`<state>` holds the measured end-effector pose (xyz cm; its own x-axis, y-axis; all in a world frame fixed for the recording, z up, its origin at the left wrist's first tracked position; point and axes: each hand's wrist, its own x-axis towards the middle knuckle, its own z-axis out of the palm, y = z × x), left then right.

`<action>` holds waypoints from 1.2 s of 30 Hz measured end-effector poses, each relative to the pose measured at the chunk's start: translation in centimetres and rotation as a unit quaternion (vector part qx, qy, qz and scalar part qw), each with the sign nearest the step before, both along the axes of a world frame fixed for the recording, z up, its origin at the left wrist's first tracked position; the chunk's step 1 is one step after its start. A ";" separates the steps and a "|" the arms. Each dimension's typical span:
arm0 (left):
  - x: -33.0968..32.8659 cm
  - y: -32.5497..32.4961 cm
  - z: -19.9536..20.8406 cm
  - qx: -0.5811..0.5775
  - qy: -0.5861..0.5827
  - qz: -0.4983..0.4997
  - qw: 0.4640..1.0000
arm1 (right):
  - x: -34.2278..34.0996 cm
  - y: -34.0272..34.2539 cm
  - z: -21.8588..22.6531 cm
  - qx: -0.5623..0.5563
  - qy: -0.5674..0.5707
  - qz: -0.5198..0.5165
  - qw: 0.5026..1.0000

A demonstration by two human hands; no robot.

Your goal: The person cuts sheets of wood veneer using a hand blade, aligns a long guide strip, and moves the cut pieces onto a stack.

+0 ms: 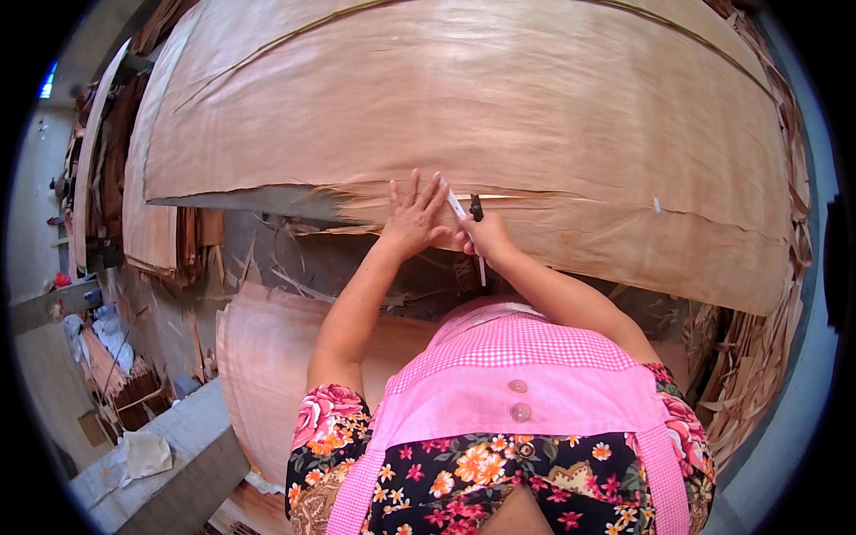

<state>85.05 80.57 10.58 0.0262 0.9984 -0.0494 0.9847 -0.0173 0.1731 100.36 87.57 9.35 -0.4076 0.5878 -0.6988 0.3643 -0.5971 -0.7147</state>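
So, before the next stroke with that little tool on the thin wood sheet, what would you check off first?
1. Left hand pressed flat on the veneer sheet, fingers spread: ok.
2. Right hand closed around the slim tool: ok.
3. Left fingers clear of the tool's tip: cannot tell, they lie very close.
4. Sheet's torn edge beside the hands lying flat: ok.
5. Tool's point on the seam: cannot tell, too small.

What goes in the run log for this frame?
left hand flat on veneer sheet | right hand gripping white strip at torn edge
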 end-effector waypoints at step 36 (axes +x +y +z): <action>9.4 9.7 -2.6 0.155 -0.162 0.040 0.974 | 11.6 7.1 0.5 0.035 0.091 -0.147 0.984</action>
